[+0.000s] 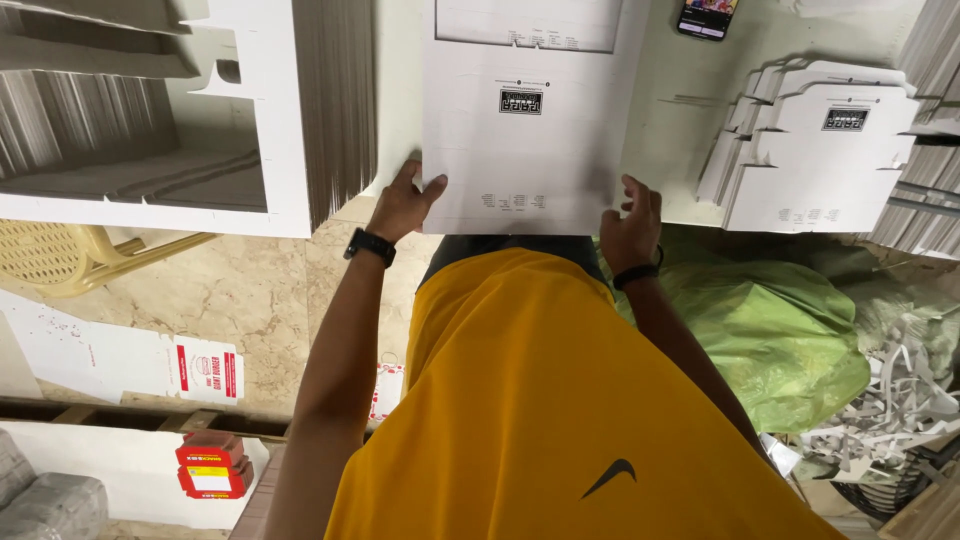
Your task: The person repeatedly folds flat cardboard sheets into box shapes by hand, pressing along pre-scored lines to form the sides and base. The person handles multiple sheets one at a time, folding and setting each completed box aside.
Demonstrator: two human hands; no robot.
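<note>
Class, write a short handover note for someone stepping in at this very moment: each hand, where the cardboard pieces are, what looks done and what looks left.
Left hand: grips the near left edge of the flat white die-cut cardboard sheet on the pale worktable.
Right hand: grips its near right corner.
Done: a fanned stack of white die-cut blanks lies to the right.
Left: the held sheet is still flat; tall pile of white sheets stands to the left.
Black phone at the far edge.

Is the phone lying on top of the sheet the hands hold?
No, the phone lies on the table beside the sheet, apart from it.
</note>
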